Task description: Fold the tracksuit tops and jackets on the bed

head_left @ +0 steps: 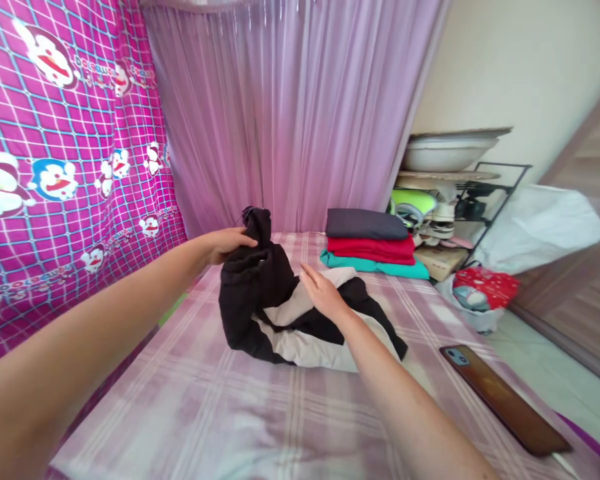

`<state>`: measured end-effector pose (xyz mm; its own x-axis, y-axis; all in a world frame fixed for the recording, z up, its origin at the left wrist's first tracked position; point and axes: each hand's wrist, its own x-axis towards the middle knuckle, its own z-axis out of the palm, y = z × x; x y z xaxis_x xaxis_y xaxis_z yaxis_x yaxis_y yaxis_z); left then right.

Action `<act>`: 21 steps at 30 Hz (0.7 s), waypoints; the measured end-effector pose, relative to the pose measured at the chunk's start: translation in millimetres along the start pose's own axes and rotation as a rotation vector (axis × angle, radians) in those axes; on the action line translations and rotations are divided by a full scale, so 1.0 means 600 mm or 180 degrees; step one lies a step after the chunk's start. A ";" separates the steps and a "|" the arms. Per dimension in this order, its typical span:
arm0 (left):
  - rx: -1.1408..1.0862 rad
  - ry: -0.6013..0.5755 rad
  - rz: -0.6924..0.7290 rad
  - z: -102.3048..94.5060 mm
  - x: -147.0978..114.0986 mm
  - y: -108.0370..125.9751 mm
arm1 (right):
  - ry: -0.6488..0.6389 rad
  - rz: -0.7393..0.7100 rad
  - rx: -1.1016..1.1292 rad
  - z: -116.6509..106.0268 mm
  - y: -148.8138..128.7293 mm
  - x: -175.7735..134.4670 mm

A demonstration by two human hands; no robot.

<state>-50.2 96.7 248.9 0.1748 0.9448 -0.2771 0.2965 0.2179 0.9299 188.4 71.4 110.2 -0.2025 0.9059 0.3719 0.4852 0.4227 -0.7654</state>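
Note:
A crumpled black and white garment (310, 340) lies in the middle of the plaid bedspread (260, 413); its exact kind does not show. On its far left side, my left hand (233, 243) is closed around a bunched black part, lifting it above the bed. My right hand (323, 290) is over the garment's middle, fingers stretched out and held together, pointing up and left. Whether it touches the cloth I cannot tell.
A stack of folded clothes (373, 250), dark grey, red and teal, sits at the back right. On the bed's right side lies a phone (505, 397) with a white cable. Beyond the edge stand a shoe rack (500, 200) and bags (485, 293). Curtains (290, 120) hang behind.

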 end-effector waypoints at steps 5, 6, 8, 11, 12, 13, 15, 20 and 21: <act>0.0167 -0.0109 0.0373 0.157 0.081 0.054 | 0.0830 0.0627 0.1310 -0.102 0.045 -0.012; 0.0224 -0.0145 0.0409 0.195 0.096 0.057 | 0.1047 0.0761 0.1437 -0.122 0.057 -0.020; 0.0425 -0.0133 0.0447 0.273 0.125 0.052 | 0.1450 0.0947 0.1556 -0.158 0.083 -0.038; 0.0621 -0.0213 0.0487 0.378 0.160 0.012 | 0.1902 0.1045 0.1486 -0.202 0.123 -0.065; 0.0814 -0.0194 0.0545 0.407 0.169 -0.007 | 0.1998 0.1057 0.1407 -0.213 0.134 -0.071; 0.1075 -0.0115 0.0602 0.432 0.176 -0.027 | 0.2063 0.1053 0.1307 -0.222 0.144 -0.077; 0.1460 -0.0048 0.0644 0.469 0.185 -0.063 | 0.2090 0.0997 0.1092 -0.233 0.155 -0.083; 0.1713 -0.0235 0.0941 0.465 0.165 -0.082 | 0.2047 0.0600 0.0645 -0.232 0.141 -0.079; 0.1711 -0.0310 0.1054 0.444 0.157 -0.075 | 0.2053 0.0524 0.0546 -0.229 0.137 -0.076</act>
<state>202.9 110.7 116.5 0.4149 0.9090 -0.0402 0.6374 -0.2589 0.7258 354.3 61.1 102.6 0.4350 0.7849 0.4412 0.3139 0.3270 -0.8913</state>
